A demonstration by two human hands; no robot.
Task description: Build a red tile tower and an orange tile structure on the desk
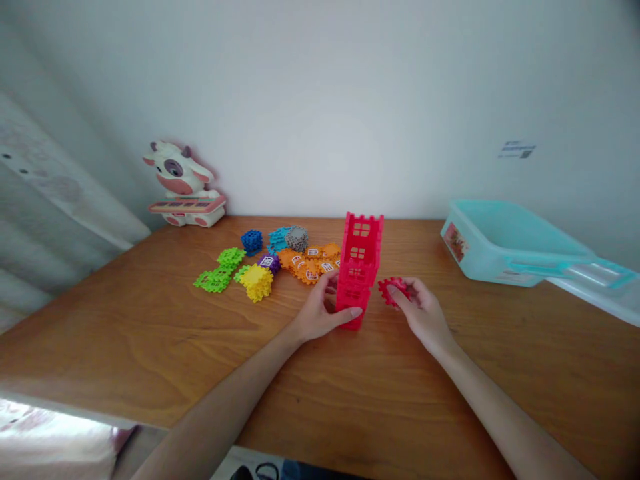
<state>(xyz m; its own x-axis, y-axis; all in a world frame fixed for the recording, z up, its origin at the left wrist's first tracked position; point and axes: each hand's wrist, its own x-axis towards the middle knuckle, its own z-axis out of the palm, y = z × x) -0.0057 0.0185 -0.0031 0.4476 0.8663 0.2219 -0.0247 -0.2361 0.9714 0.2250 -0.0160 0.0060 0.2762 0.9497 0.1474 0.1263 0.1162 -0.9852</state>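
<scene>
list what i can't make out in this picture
All in the head view:
Left hand: fingertips hidden behind the red tower.
Wall label: print too small and blurred.
Translucent lid: right end cut off by the picture's edge.
Teal box: part of its floor hidden by its near wall.

Tower [357,263] between left hand [320,316] and right hand [425,313]

It stands on the surface [325,393], the left hand around its lower part; the right hand, gripping a loose piece [388,287], is just beside it; piles of tiles [306,268] lie to its left; the cow toy [184,208] sits farther left, near the wall [320,100]; the box [493,259] stands well right.
</scene>
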